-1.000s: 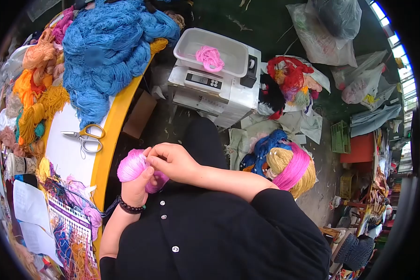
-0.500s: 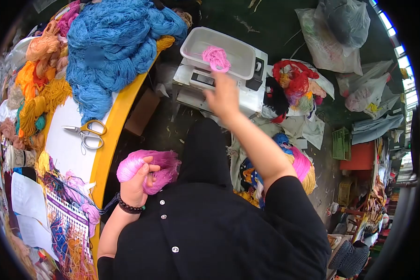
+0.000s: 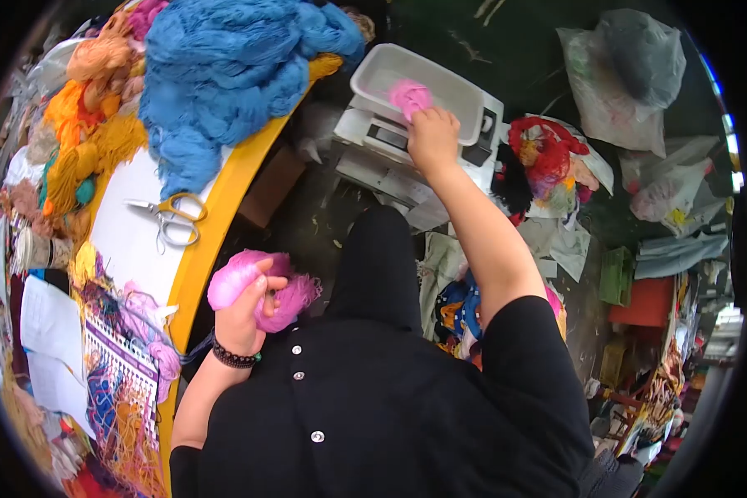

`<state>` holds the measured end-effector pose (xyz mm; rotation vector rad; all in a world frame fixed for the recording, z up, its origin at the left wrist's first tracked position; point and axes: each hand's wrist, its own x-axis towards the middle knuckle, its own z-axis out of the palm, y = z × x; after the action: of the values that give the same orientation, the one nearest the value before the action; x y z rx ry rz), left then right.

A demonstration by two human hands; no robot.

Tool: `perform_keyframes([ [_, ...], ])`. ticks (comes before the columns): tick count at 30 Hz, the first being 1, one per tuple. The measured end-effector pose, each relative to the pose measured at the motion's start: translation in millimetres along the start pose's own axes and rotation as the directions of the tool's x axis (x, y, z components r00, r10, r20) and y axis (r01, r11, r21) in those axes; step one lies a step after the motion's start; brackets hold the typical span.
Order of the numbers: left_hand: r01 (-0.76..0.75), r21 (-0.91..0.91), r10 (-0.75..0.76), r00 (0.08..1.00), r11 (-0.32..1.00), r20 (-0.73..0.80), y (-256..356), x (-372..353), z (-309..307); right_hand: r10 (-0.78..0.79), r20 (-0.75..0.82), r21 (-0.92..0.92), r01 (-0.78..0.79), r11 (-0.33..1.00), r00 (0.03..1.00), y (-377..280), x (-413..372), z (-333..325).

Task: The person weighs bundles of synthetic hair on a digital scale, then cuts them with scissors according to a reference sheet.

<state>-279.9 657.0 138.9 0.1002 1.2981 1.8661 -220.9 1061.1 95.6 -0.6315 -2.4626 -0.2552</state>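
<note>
My left hand point(image 3: 245, 311) is wrapped round a skein of bright pink yarn point(image 3: 286, 303), close to my lap, with loose strands hanging off its right side. Out in front, my right hand point(image 3: 434, 139) has its fingers closed on the near end of a small pink yarn bundle point(image 3: 410, 96). That bundle is in a translucent plastic tray point(image 3: 465, 87), which sits on a white weighing scale point(image 3: 365, 124). My fingertips are partly hidden by the hand itself. The scale's display is too blurred to read.
On the yellow-edged table point(image 3: 212, 220) at left lie a large blue yarn heap point(image 3: 216, 75), scissors point(image 3: 174, 217), orange yarn point(image 3: 70, 104) and sample cards with threads point(image 3: 124, 349). Mixed yarn point(image 3: 548, 158) lies right of the scale. Plastic bags point(image 3: 622, 75) rest on the floor.
My right hand has moved forward from the tray's near edge and closed on the small pink bundle. My left hand still holds its skein. The whole view has shifted slightly.
</note>
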Motion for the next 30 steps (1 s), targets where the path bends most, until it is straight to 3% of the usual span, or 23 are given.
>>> perform_keyframes([
  [1, -0.019, 0.007, 0.019, 1.000, 1.000, -0.007, 0, 0, -2, -0.012, 0.005, 0.021, 0.012, 1.000, 1.000, -17, 4, -12],
  [3, -0.047, 0.019, 0.047, 0.999, 0.999, -0.012, 2, 1, -4, 0.156, 0.354, 0.461, -0.317, 0.829, 0.922, -63, 7, -56],
  [4, -0.058, 0.015, 0.058, 0.998, 0.998, -0.006, 3, 0, -5, 0.124, 0.497, 0.659, -0.466, 0.590, 0.859, -88, -1, -70],
  [5, -0.070, 0.011, 0.070, 0.998, 0.997, 0.005, 4, 1, -4, 0.044, 0.615, 0.747, -0.600, 0.287, 0.787, -115, -10, -85],
  [6, -0.083, 0.004, 0.083, 0.996, 0.997, 0.026, 7, -1, -3, -0.082, 0.608, 0.791, -0.594, 0.151, 0.789, -140, -21, -100],
  [9, -0.117, 0.013, 0.116, 0.992, 0.993, 0.051, 11, -5, -1, -0.345, 0.613, 0.776, -0.623, 0.095, 0.711, -194, -50, -124],
  [10, -0.119, 0.017, 0.118, 0.992, 0.993, 0.050, 12, -8, 0, -0.416, 0.613, 0.645, -0.730, -0.227, 0.671, -210, -54, -135],
  [11, -0.121, 0.015, 0.121, 0.992, 0.992, 0.047, 11, -10, -1, -0.386, 0.558, 0.761, -0.638, -0.115, 0.735, -219, -63, -126],
  [13, -0.112, -0.003, 0.112, 0.993, 0.994, 0.039, 8, -13, -4, -0.383, 0.619, 0.718, -0.692, -0.078, 0.686, -225, -62, -136],
  [15, -0.104, -0.020, 0.105, 0.994, 0.994, 0.042, 7, -16, -6, -0.406, 0.654, 0.616, -0.761, -0.204, 0.638, -230, -66, -134],
  [22, -0.103, -0.012, 0.104, 0.991, 0.995, 0.081, 7, -24, -11, -0.404, 0.696, 0.543, -0.803, -0.245, 0.594, -232, -70, -145],
  [24, -0.112, -0.036, 0.115, 0.987, 0.993, 0.110, 6, -26, -15, -0.347, 0.666, 0.545, -0.749, -0.376, 0.660, -230, -72, -148],
  [26, -0.117, -0.225, 0.131, 0.990, 0.967, 0.052, 8, -29, -15, -0.358, 0.689, 0.468, -0.764, -0.443, 0.630, -215, -66, -151],
  [27, -0.142, -0.350, 0.189, 0.976, 0.926, 0.104, 4, -26, -29, -0.326, 0.705, 0.466, -0.758, -0.457, 0.630, -203, -61, -151],
  [28, -0.182, -0.377, 0.247, 0.960, 0.908, 0.132, 9, -27, -37, -0.350, 0.660, 0.390, -0.701, -0.598, 0.665, -185, -56, -148],
  [29, -0.218, -0.405, 0.304, 0.939, 0.888, 0.160, 15, -29, -44, -0.324, 0.646, 0.386, -0.662, -0.642, 0.691, -168, -44, -155],
  [30, -0.200, -0.473, 0.251, 0.967, 0.858, 0.047, 20, -36, -48, -0.288, 0.631, 0.433, -0.636, -0.639, 0.720, -151, -35, -159],
])
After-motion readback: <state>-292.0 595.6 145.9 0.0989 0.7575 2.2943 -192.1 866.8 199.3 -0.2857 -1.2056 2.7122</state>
